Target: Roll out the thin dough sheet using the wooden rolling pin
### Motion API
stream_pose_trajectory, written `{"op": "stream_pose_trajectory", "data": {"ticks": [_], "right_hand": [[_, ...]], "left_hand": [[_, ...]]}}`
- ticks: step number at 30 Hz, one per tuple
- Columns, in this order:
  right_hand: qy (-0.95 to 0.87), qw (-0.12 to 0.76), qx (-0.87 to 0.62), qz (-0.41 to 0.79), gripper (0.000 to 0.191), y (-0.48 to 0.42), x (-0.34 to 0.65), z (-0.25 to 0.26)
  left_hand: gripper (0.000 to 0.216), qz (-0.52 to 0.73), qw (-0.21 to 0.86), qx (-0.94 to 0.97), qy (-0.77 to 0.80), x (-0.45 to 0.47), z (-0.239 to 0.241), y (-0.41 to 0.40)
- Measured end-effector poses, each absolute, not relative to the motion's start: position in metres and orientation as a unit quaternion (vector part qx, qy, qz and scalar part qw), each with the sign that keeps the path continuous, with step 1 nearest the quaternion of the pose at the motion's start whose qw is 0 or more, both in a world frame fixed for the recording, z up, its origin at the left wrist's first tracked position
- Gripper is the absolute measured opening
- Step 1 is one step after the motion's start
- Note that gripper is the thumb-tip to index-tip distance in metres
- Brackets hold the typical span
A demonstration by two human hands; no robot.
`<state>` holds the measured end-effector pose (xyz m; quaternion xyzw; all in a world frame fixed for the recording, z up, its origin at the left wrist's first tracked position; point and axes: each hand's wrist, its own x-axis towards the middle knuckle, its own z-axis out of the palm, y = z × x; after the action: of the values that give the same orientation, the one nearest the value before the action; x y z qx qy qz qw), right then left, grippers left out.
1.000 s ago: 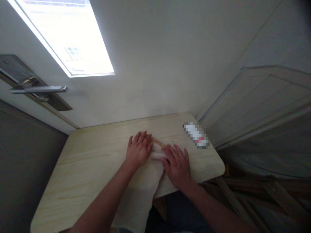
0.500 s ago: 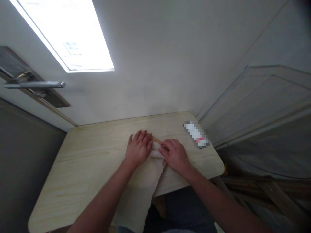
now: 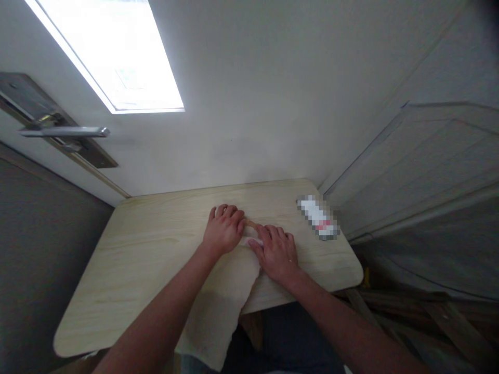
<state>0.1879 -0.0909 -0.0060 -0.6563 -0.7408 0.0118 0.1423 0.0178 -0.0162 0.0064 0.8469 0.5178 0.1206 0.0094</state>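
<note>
A long cream cloth [image 3: 220,296] with an uneven edge lies over the table's near side and hangs down toward my lap. Its far end is bunched or rolled, with a brownish strip showing between my hands. My left hand [image 3: 224,228] is closed over the left part of this far end, fingers bent forward. On the right part, my right hand [image 3: 276,252] grips with its thumb stretched along the near side of the roll and its fingers over the top. Most of the far end is hidden under both hands.
The pale wood-grain table [image 3: 128,265] stands against a white door with a bright window pane and a metal handle [image 3: 66,132]. A blurred-out object [image 3: 317,217], white and red, lies at the table's right back. Wooden framing [image 3: 440,317] and a dark cable are beyond the right edge.
My right hand has turned flatter over the roll, its fingers now laid forward and its thumb extended. My left hand stays at the left part. The view has shifted slightly.
</note>
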Motion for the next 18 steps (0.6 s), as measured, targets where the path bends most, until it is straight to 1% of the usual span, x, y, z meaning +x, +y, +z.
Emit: {"op": "stream_pose_trajectory", "data": {"ticks": [7, 18], "right_hand": [[-0.739, 0.139, -0.659, 0.007, 0.051, -0.083, 0.188, -0.005], [-0.731, 0.127, -0.671, 0.007, 0.05, -0.067, 0.192, -0.009]], "left_hand": [[0.032, 0.119, -0.015, 0.851, 0.511, 0.022, 0.007, -0.006], [0.036, 0.12, 0.0, 0.851, 0.511, 0.028, 0.006, 0.011]]}}
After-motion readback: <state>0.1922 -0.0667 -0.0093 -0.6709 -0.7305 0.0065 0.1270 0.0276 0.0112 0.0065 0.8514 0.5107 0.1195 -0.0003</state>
